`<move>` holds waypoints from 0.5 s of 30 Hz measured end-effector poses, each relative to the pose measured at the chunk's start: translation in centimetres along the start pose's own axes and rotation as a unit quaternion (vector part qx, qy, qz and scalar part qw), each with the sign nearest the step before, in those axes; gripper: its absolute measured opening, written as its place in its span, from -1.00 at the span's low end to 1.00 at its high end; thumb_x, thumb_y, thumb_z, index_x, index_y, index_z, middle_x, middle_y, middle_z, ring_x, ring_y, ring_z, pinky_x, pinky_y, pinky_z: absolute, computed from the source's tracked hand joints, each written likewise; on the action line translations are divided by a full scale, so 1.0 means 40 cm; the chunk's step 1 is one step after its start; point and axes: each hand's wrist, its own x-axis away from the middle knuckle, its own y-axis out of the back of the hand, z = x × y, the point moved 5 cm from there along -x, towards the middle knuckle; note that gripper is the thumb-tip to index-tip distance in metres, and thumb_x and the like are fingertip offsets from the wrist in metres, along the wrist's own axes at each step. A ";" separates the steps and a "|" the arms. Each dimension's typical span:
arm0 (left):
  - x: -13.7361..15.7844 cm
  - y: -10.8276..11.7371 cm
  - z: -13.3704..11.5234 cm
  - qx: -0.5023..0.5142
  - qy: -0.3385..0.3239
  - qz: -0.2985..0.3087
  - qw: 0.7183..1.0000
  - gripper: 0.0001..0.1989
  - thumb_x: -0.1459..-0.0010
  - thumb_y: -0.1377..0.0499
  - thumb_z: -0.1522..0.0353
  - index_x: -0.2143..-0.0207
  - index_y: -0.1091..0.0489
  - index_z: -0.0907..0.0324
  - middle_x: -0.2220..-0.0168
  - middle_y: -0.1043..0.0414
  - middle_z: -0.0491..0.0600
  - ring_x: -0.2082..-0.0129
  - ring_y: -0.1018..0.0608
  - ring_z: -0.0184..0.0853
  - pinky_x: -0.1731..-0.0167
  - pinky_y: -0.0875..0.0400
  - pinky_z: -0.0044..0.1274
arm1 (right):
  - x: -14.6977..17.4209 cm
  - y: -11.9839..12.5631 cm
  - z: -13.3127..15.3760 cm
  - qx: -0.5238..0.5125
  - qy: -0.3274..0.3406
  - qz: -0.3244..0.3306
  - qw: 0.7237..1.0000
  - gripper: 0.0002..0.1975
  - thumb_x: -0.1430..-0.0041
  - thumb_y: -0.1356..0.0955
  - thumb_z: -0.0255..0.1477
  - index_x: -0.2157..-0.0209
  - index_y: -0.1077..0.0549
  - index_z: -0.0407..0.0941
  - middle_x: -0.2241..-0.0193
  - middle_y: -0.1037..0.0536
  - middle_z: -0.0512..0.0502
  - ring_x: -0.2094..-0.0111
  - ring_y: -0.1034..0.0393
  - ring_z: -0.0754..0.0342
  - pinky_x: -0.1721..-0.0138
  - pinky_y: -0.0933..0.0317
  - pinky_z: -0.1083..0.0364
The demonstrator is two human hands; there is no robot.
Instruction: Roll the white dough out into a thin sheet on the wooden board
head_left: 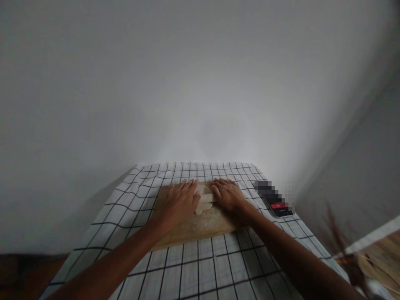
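A wooden board lies on the cloth, its surface dusted or worn pale in the middle. On it is a flat, pale, dough-like piece with an uneven outline. Between my hands a lighter horizontal bar crosses this piece; whether it is a rolling pin or a strip of dough I cannot tell. My left hand lies palm down at the left of the piece, fingers stretched forward. At its right, my right hand also rests palm down with fingers extended. Both palms hide what is beneath them.
A checked white tablecloth covers the table. Right of the board lies a phone with a partly pixelated screen. A plain wall rises directly behind the table. Blurred brownish stalks stand at the lower right, beyond the table edge.
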 end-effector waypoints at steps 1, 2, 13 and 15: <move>-0.008 0.000 0.003 -0.005 0.002 0.000 1.000 -0.51 -0.36 0.09 0.24 -0.26 -0.24 0.19 -0.25 -0.33 0.17 -0.25 -0.35 -0.02 -0.21 -0.18 -0.06 | -0.022 -0.007 -0.011 0.001 -0.003 0.013 1.000 -0.51 -0.48 0.00 -0.27 -0.07 -0.43 -0.06 -0.09 -0.51 -0.12 -0.14 -0.33 0.00 -0.19 -0.09 -0.08; -0.018 0.000 0.006 -0.008 0.006 0.001 1.000 -0.52 -0.36 0.09 0.24 -0.24 -0.25 0.18 -0.23 -0.35 0.17 -0.24 -0.36 -0.02 -0.20 -0.20 -0.06 | -0.046 -0.016 -0.022 0.000 -0.001 0.029 1.000 -0.51 -0.48 0.01 -0.26 -0.06 -0.44 -0.05 -0.06 -0.53 -0.11 -0.12 -0.35 -0.01 -0.16 -0.12 -0.08; -0.133 -0.028 0.094 0.000 0.085 0.056 0.995 -0.61 -0.36 0.09 0.25 -0.10 -0.35 0.17 -0.12 -0.46 0.13 -0.14 -0.47 -0.15 -0.12 -0.29 -0.29 | -0.250 -0.088 -0.082 0.004 0.013 0.109 0.994 -0.44 -0.46 0.01 -0.19 0.04 -0.49 -0.15 0.04 -0.58 -0.27 0.02 -0.47 -0.06 0.03 -0.25 0.03; -0.153 -0.051 0.117 -0.005 0.090 0.077 0.993 -0.60 -0.37 0.12 0.24 -0.08 -0.37 0.17 -0.09 -0.48 0.13 -0.12 -0.48 -0.14 -0.11 -0.29 -0.29 | -0.267 -0.093 -0.086 -0.002 -0.005 0.108 0.994 -0.42 -0.45 0.00 -0.17 0.04 -0.50 -0.16 0.04 -0.58 -0.28 0.01 -0.47 -0.06 0.02 -0.23 0.03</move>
